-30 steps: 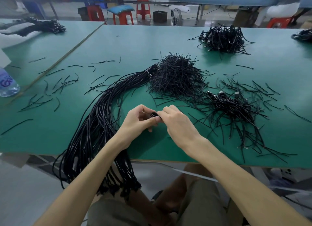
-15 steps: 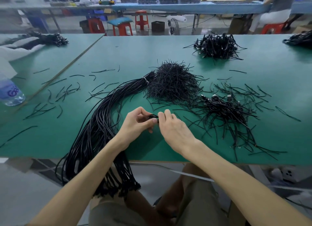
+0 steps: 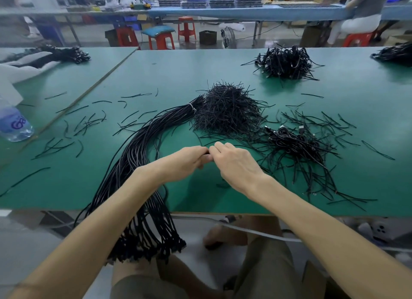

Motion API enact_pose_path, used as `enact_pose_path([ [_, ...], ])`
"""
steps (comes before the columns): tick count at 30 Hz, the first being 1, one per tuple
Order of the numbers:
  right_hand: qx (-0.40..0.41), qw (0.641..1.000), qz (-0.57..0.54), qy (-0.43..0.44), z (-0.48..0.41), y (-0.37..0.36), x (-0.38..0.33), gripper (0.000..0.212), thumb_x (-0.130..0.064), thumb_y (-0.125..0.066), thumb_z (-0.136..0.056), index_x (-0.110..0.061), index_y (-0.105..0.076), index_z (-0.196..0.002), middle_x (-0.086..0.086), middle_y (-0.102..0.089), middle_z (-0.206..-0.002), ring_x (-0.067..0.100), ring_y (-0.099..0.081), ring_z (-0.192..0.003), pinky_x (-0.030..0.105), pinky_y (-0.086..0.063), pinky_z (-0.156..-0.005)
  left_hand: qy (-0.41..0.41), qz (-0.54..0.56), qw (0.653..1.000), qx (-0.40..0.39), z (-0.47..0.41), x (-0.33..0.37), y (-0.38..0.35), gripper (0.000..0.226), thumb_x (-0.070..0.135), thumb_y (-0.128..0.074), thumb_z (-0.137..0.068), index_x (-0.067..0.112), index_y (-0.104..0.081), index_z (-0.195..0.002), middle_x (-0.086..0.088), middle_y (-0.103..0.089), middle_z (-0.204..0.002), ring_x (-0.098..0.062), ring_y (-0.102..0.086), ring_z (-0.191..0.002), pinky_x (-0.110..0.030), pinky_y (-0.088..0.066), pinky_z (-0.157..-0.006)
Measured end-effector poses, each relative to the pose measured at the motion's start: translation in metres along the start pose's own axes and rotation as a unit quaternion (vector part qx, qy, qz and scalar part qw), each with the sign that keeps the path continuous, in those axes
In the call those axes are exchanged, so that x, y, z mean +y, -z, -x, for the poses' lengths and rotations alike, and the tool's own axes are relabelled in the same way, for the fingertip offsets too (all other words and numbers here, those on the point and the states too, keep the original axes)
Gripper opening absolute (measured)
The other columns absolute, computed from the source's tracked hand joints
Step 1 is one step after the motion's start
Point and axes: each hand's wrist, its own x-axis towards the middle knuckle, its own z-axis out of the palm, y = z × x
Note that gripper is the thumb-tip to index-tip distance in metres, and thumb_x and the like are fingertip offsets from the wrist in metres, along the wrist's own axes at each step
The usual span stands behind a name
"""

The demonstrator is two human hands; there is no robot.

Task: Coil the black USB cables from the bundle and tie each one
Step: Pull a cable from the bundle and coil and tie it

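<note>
A thick bundle of black USB cables (image 3: 136,156) runs from a white band near the table's middle down over the front edge, under my left forearm. My left hand (image 3: 185,160) and my right hand (image 3: 236,165) meet fingertip to fingertip above the green table (image 3: 156,75). Both pinch a small black piece between them, almost wholly hidden by the fingers. A mound of black twist ties (image 3: 227,111) lies just beyond my hands. A small heap of coiled, tied cables (image 3: 296,142) sits to the right of my right hand.
Loose ties (image 3: 84,124) are scattered left and right on the table. A larger pile of coiled cables (image 3: 285,62) lies at the back right. A water bottle (image 3: 13,124) stands at the left edge. Red stools and another bench with a seated person are behind.
My hands have stayed joined on the small black piece, and my fingers have closed over it so it hardly shows. The view has tilted upward, showing more of the far bench.
</note>
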Motion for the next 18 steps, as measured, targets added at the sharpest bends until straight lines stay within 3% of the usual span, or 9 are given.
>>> enact_pose_path([
  [2,0.007,1.000,-0.022,-0.020,0.001,0.002,0.004,0.028,0.001,-0.047,-0.091,-0.016,-0.051,-0.113,0.001,-0.053,-0.105,0.023,-0.053,-0.093,0.031,-0.032,-0.064,-0.014,-0.015,1.000,0.005,-0.003,0.001,0.000,0.033,0.035,-0.037,-0.110,0.010,-0.050,-0.092,0.005,-0.054,-0.081,-0.012,-0.050,-0.073,-0.022,-0.038,-0.066],
  [5,0.010,0.996,-0.068,-0.052,-0.001,0.003,0.008,0.019,-0.003,-0.047,-0.098,-0.016,-0.053,-0.109,0.000,-0.054,-0.104,0.023,-0.055,-0.093,0.032,-0.036,-0.064,-0.020,0.012,0.999,0.027,-0.008,0.002,-0.004,0.033,0.034,-0.033,-0.111,0.013,-0.054,-0.096,0.010,-0.060,-0.089,-0.017,-0.057,-0.086,-0.023,-0.042,-0.075],
  [10,-0.019,0.993,-0.095,-0.067,-0.006,0.007,0.017,0.003,-0.013,-0.046,-0.105,-0.011,-0.046,-0.108,0.003,-0.047,-0.102,0.027,-0.054,-0.079,0.036,-0.036,-0.061,-0.028,-0.050,0.996,0.063,-0.014,0.002,-0.008,0.031,0.031,-0.033,-0.112,0.011,-0.052,-0.096,-0.005,-0.066,-0.100,-0.030,-0.060,-0.090,-0.047,-0.048,-0.085],
  [14,-0.048,0.995,-0.056,-0.060,-0.009,0.010,0.021,0.022,0.003,-0.054,-0.097,-0.012,-0.041,-0.105,0.000,-0.035,-0.097,0.028,-0.060,-0.079,0.036,-0.037,-0.058,-0.023,-0.071,0.995,0.074,-0.017,0.005,-0.008,0.028,0.029,-0.033,-0.112,0.012,-0.048,-0.096,-0.005,-0.062,-0.097,-0.033,-0.058,-0.087,-0.050,-0.048,-0.083],
  [18,-0.084,0.996,-0.003,-0.033,-0.004,0.008,0.022,0.029,0.005,-0.059,-0.093,-0.013,-0.040,-0.108,0.002,-0.041,-0.099,0.027,-0.064,-0.085,0.034,-0.036,-0.057,-0.002,-0.089,0.995,0.033,-0.017,0.006,-0.006,0.031,0.034,-0.030,-0.112,0.012,-0.047,-0.095,-0.004,-0.057,-0.091,-0.033,-0.055,-0.084,-0.049,-0.048,-0.080],
])
